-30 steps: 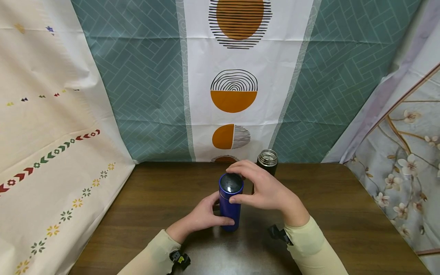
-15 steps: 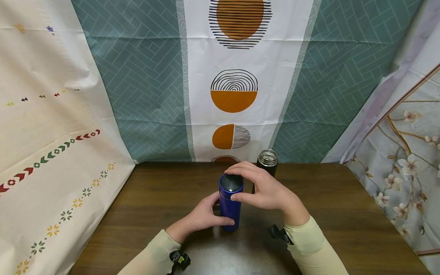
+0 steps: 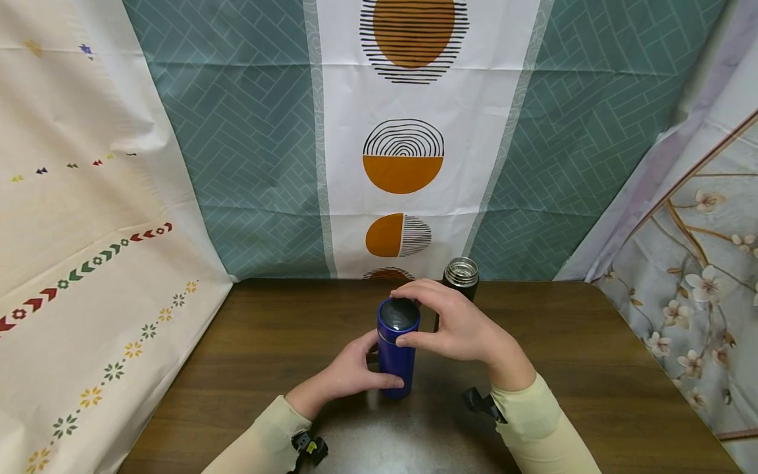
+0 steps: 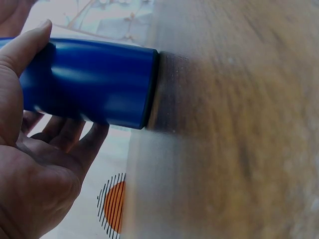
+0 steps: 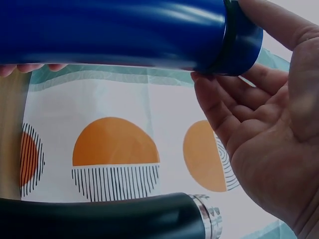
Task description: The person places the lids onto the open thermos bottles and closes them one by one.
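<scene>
A blue thermos [image 3: 395,365] stands upright on the table, its lid [image 3: 399,317] on top with a dark, glossy face. My left hand [image 3: 351,370] grips the lower body, thumb in front and fingers round the far side; the left wrist view shows the thermos base [image 4: 151,89] on the wood. With thumb and fingers my right hand [image 3: 458,322] holds the lid rim from the right, as the right wrist view also shows at the lid [image 5: 246,40]. Behind the right hand stands a black thermos [image 3: 460,284] with a bare metal neck, partly hidden.
The brown wooden table [image 3: 284,309] ends at a patterned curtain [image 3: 260,197] behind the thermoses. A cream cloth [image 3: 106,283] hangs along the left side, and a floral cloth [image 3: 699,296] along the right.
The right hand's fingers shift slightly round the lid, while the left hand and the blue thermos stay in place. The black thermos has not moved.
</scene>
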A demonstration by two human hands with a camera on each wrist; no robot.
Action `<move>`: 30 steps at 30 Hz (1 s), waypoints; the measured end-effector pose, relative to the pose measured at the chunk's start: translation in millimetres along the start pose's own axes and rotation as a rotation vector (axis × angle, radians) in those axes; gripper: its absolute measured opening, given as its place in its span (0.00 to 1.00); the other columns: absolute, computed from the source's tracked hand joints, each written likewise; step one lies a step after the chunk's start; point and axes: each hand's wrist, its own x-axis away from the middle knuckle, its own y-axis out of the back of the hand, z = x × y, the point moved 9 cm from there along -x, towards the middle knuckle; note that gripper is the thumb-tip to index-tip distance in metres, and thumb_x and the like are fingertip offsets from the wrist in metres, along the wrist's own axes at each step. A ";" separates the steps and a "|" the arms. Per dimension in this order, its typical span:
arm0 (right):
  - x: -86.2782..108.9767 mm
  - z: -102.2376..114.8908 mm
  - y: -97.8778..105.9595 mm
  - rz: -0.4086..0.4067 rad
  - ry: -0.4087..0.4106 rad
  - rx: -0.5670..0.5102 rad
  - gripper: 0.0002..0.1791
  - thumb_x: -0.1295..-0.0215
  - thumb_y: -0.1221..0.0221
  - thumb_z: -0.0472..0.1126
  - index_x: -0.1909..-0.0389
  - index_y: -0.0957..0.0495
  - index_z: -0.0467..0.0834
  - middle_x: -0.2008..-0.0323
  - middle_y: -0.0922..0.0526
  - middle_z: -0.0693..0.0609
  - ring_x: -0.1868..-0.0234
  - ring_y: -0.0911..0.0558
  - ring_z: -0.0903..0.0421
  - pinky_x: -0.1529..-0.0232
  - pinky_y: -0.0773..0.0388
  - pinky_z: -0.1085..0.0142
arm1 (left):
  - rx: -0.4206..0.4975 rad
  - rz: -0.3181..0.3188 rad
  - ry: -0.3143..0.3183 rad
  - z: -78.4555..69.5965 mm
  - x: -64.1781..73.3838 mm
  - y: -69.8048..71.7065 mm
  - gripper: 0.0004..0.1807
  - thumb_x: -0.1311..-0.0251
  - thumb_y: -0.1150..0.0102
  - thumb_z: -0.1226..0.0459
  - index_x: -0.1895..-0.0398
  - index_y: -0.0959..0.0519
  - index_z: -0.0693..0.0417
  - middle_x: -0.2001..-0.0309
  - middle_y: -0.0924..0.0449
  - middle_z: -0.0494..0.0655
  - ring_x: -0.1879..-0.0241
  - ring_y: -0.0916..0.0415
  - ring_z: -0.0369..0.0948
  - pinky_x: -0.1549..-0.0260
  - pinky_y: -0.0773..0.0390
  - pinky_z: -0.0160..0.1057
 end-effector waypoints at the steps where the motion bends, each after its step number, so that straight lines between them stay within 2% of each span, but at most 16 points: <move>1: -0.3 -0.1 0.3 -0.007 -0.005 0.012 0.37 0.38 0.16 0.46 0.30 0.19 0.44 0.37 0.15 0.55 0.37 0.17 0.55 0.35 0.18 0.58 | -0.001 -0.001 -0.001 -0.4 0.1 0.0 0.44 0.40 0.15 0.53 0.21 0.26 0.39 0.32 0.17 0.39 0.33 0.18 0.45 0.33 0.21 0.55; 7: -1.4 1.8 0.4 -0.028 -0.022 0.064 0.40 0.42 0.14 0.51 0.31 0.19 0.44 0.39 0.15 0.54 0.39 0.17 0.56 0.37 0.17 0.56 | 0.008 0.005 -0.005 -1.2 0.3 -0.4 0.44 0.39 0.15 0.55 0.21 0.27 0.39 0.31 0.17 0.39 0.33 0.18 0.45 0.33 0.21 0.54; 15: -2.3 -0.7 -3.7 0.006 -0.068 0.082 0.44 0.43 0.14 0.55 0.29 0.20 0.43 0.37 0.18 0.53 0.39 0.18 0.57 0.36 0.17 0.56 | 0.008 0.003 -0.008 0.0 0.0 -0.1 0.44 0.39 0.14 0.55 0.21 0.26 0.37 0.32 0.17 0.38 0.33 0.18 0.44 0.32 0.21 0.55; 19: -1.0 -3.5 -6.1 0.042 -0.059 0.017 0.43 0.39 0.16 0.53 0.26 0.22 0.45 0.31 0.21 0.52 0.32 0.21 0.55 0.31 0.20 0.55 | 0.014 0.007 0.002 1.0 0.0 -0.7 0.44 0.39 0.15 0.54 0.21 0.27 0.37 0.31 0.18 0.38 0.32 0.19 0.44 0.32 0.22 0.56; 24: 0.8 -4.9 -8.8 0.080 -0.005 -0.079 0.39 0.32 0.22 0.46 0.23 0.25 0.47 0.24 0.24 0.50 0.22 0.27 0.49 0.23 0.27 0.50 | 0.021 0.010 0.013 1.7 -0.1 -0.8 0.44 0.38 0.16 0.54 0.20 0.28 0.37 0.30 0.18 0.39 0.32 0.19 0.45 0.31 0.22 0.58; 30: 0.7 -5.0 -9.2 0.081 0.053 -0.143 0.37 0.30 0.25 0.39 0.21 0.25 0.45 0.25 0.22 0.47 0.22 0.27 0.47 0.17 0.39 0.42 | 0.027 0.017 0.013 1.7 0.5 -1.1 0.44 0.37 0.16 0.54 0.20 0.28 0.38 0.30 0.18 0.40 0.32 0.19 0.45 0.32 0.21 0.57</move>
